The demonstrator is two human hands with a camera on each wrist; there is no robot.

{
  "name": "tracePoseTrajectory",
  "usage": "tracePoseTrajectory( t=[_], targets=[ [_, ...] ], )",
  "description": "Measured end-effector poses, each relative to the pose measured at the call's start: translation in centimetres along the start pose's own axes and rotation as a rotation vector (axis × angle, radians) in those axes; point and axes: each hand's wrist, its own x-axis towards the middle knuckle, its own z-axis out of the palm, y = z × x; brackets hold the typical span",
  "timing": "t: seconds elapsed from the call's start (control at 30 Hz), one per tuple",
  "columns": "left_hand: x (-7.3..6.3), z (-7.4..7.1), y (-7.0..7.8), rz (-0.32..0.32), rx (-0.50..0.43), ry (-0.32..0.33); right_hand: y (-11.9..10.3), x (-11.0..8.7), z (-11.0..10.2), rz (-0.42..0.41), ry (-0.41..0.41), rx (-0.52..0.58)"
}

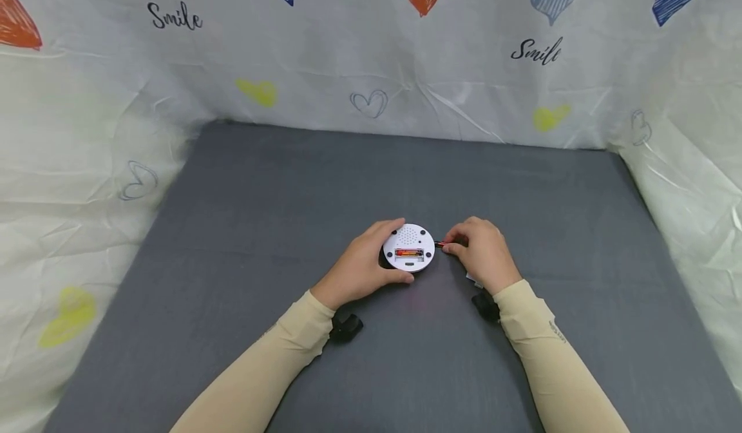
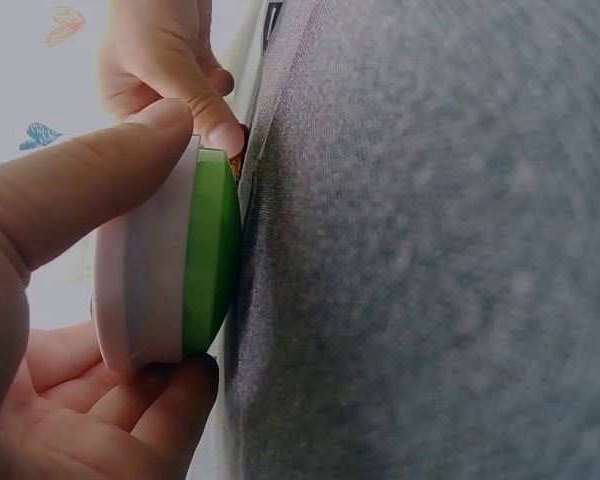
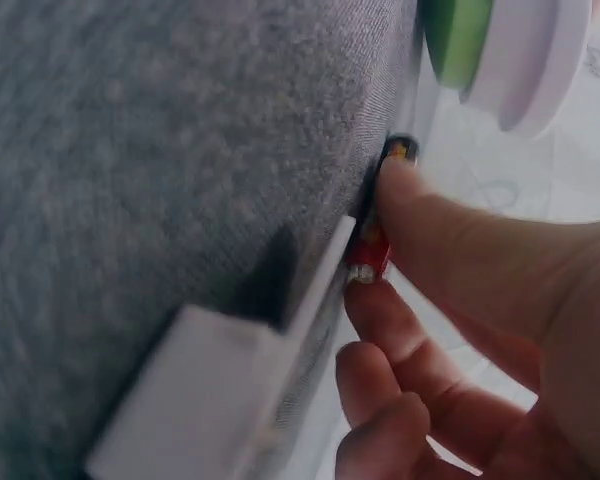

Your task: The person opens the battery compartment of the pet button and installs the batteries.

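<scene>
My left hand (image 1: 371, 259) grips a round white-and-green battery-powered device (image 1: 409, 234) by its edge, thumb on one side and fingers on the other. The white back faces up, with small speaker holes, dark screws and an uncovered battery compartment where a red-and-orange battery (image 1: 409, 252) lies. The green side (image 2: 208, 260) faces the table in the left wrist view. Just right of the device, my right hand (image 1: 484, 252) pinches a red-and-black battery (image 3: 372, 240) between thumb and fingers, close over the cloth.
A flat white piece (image 3: 195, 390) lies on the grey table cloth (image 1: 348, 175) beside my right hand, mostly hidden by that hand in the head view. Dark wrist mounts (image 1: 346, 328) hang under both sleeves. A white sheet (image 1: 324, 66) with printed hearts borders the table.
</scene>
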Motion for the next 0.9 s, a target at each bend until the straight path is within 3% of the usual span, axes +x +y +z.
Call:
tracePoseTrajectory(
  t=[0.2, 0.43, 0.7, 0.9],
  targets=[
    [-0.1, 0.0, -0.1, 0.014, -0.007, 0.001, -1.4, -0.7, -1.4, -0.046, 0.079, 0.045],
    [-0.3, 0.0, -0.1, 0.023, -0.002, 0.002, -4.7, -1.8, -1.0, -0.244, 0.048, 0.136],
    [-0.7, 0.3, -0.3, 0.034, -0.024, -0.018, -5.3, -2.4, 1.3, -0.257, 0.022, 0.152],
    [-0.5, -0.2, -0.2, 0.055, -0.028, -0.012, -5.5, -2.1, 1.6, -0.259, 0.035, 0.161]
  ],
)
